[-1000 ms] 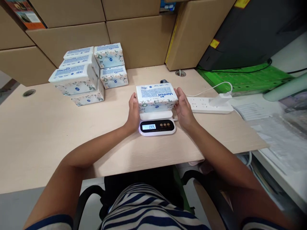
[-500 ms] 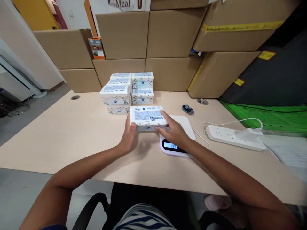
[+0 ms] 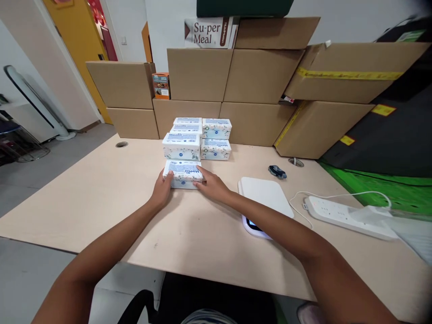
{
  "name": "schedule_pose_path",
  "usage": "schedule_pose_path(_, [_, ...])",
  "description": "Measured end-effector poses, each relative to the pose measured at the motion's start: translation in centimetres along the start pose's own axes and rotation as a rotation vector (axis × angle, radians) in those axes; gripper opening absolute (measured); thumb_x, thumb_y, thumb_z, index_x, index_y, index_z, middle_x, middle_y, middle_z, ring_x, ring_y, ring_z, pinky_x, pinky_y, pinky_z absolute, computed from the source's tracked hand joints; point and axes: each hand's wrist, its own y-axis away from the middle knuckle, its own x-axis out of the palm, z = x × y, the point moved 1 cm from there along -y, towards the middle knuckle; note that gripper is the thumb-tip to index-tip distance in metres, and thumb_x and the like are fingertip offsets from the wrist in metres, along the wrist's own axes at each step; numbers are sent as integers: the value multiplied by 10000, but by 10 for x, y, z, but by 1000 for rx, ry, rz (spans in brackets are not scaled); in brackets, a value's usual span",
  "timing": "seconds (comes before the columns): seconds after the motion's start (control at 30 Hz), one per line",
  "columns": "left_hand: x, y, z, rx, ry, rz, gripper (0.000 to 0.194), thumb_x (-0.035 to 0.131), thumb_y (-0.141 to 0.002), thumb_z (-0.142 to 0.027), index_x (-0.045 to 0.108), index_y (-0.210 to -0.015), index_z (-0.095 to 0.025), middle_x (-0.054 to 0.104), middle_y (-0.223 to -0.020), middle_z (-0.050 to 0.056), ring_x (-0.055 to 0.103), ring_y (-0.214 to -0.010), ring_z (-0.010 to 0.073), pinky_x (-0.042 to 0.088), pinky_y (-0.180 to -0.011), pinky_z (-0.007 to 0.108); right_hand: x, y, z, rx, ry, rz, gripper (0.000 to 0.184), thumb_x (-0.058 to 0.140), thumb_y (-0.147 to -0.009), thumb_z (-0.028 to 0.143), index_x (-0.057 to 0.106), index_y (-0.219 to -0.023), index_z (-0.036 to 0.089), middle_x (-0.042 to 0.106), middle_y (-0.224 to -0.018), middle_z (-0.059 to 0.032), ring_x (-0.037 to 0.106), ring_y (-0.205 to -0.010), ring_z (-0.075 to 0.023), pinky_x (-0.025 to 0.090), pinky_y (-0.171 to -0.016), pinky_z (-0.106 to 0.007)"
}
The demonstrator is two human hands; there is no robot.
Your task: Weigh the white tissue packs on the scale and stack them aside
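The left forearm rises from the lower left of the frame towards the centre, and the left hand (image 3: 162,190) meets the near tissue pack (image 3: 183,173) at its left end. The right forearm comes in from the lower right, stretches across the near part of the white scale (image 3: 265,195) and hides some of its dark display, with the right hand (image 3: 213,184) reaching leftwards to the pack's right end

The near tissue pack lies just left of the middle of the frame, between the fingers of both hands, its printed label facing up. It is directly in front of the left stack of packs (image 3: 182,146); the right stack of packs (image 3: 216,149) is beyond it to the right. Whether its underside touches the table (image 3: 168,238) cannot be told

The left thumb presses near the top left edge, while the other left fingers are mostly hidden along that side. The right hand is partly open, its index finger at the far right corner and its thumb lower on the front, gripping the pack between them. Both hands grasp the same pack

Right of centre, a small dark strap-like item (image 3: 277,172) lies behind the scale, and a white power strip (image 3: 351,218) lies to the scale's right
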Motion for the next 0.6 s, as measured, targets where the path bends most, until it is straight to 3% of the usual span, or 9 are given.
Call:
schedule_pose_path(0.17, [-1,-1,6,38,-48,44,836,638,-925,-812,624,-1502,-207,711,-1523,165,653,-1427,392,504,-1232,550,3,-1,-8,-12,11,-27,808,681,-987,363,408,-1733,211,548,-1704,-152,658,-1435,-344,533,-1218,-521])
schedule_pose_path(0.33, [-3,-2,8,30,-116,13,814,632,-936,-782,634,-1477,-175,718,-1510,176,667,-1401,395,520,-1207,557,6,-1,-12,-30,28,-28,815,668,-989,369,389,-1740,223,487,-1752,-127,623,-1481,-332,504,-1253,-513])
schedule_pose_path(0.5, [-3,-2,5,43,-115,3,764,656,-935,-755,659,-1447,-188,748,-1468,161,691,-1365,389,547,-1178,549,8,2,-9,-26,67,-13,824,637,-1015,378,330,-1761,207,394,-1801,-152,600,-1512,-349,499,-1256,-522])
schedule_pose_path(0.6, [-3,-4,6,41,-92,-13,731,701,-913,-741,689,-1404,-200,767,-1433,155,698,-1349,391,545,-1179,554,8,3,-6,-41,122,21,817,579,-1050,379,265,-1776,175,324,-1826,-167,513,-1594,-359,482,-1271,-530])
